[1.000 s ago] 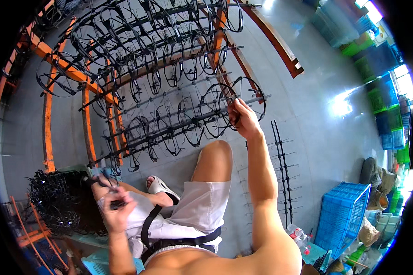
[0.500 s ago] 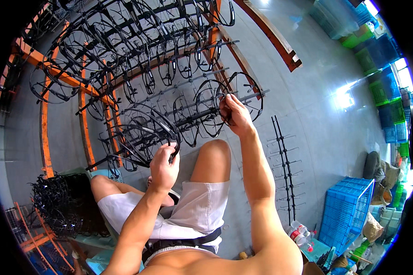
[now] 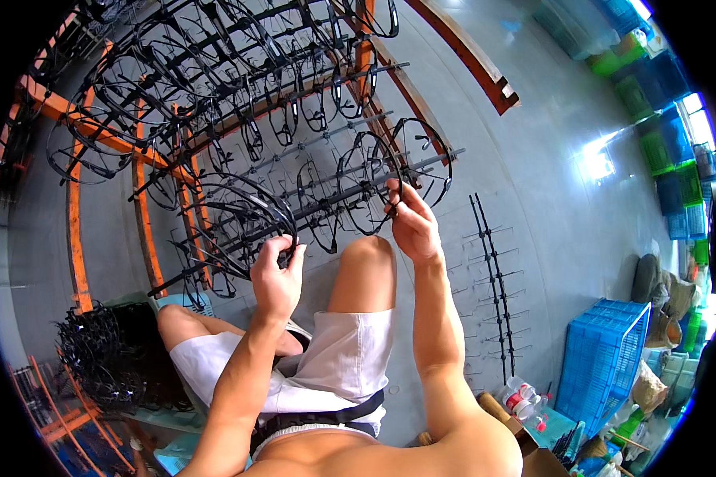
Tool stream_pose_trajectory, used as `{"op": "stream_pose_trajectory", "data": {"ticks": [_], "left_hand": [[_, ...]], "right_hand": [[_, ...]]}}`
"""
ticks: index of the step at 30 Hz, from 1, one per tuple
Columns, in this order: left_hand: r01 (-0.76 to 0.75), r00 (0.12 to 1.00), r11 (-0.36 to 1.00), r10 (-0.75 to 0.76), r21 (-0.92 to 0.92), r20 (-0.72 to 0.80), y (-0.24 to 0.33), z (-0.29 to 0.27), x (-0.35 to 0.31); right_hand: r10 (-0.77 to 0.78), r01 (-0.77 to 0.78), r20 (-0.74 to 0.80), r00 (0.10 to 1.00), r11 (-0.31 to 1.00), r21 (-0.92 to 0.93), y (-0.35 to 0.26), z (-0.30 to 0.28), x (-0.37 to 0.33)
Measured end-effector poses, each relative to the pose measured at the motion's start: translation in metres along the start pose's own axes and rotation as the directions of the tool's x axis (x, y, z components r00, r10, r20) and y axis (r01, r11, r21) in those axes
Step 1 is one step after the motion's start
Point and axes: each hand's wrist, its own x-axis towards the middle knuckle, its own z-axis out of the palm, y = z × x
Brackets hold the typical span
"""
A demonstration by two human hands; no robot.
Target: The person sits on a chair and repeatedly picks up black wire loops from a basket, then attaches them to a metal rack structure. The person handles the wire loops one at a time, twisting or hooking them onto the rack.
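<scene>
In front of me, thin, glossy black curved frames hang on a dark rod with hooks (image 3: 350, 191). My left hand (image 3: 278, 274) is closed at the near end of a cluster of these curved frames (image 3: 250, 195), its thumb and fingers pinching a black strip. To the right, my right hand (image 3: 415, 226) is closed on a black curved frame (image 3: 400, 159) near the right end of the rod. The fingers partly hide where each frame is gripped. The exact kind of these black parts cannot be made out.
An orange metal rack (image 3: 95, 123) carries more rods full of black frames. A pile of black parts (image 3: 95, 358) fills a crate at my left. A bare hooked rod (image 3: 497, 286) lies on the floor at right. Farther right are a blue basket (image 3: 601, 366) and plastic bottles (image 3: 521, 397).
My right hand has come down and slightly nearer, its fingers now around the frame's near side. My left hand has shifted slightly left and up, still at the cluster.
</scene>
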Motion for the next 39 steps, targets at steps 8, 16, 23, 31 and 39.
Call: {"op": "stream_pose_trajectory", "data": {"ticks": [8,16,23,31,39], "left_hand": [[0.09,0.996,0.995,-0.09,-0.039,0.01,0.0,0.005,-0.005],[0.088,0.996,0.993,-0.086,-0.075,0.029,0.0,-0.01,-0.008],[0.39,0.888,0.415,-0.406,-0.822,0.216,0.058,-0.052,-0.021],[0.565,0.804,0.054,-0.263,-0.824,0.534,0.053,-0.073,-0.025],[0.766,0.641,0.175,-0.14,-0.618,0.755,0.048,-0.091,-0.009]], "right_hand": [[-0.014,0.021,-0.232,0.973,0.999,0.025,0.003,0.005,-0.012],[-0.082,0.025,-0.233,0.969,0.971,-0.239,-0.012,0.029,-0.011],[-0.17,0.314,0.265,0.949,0.459,-0.831,0.004,0.145,-0.074],[-0.054,0.237,0.274,0.96,0.676,-0.698,0.024,0.163,-0.097],[0.164,0.352,0.461,0.872,0.443,-0.825,-0.016,0.164,-0.093]]}}
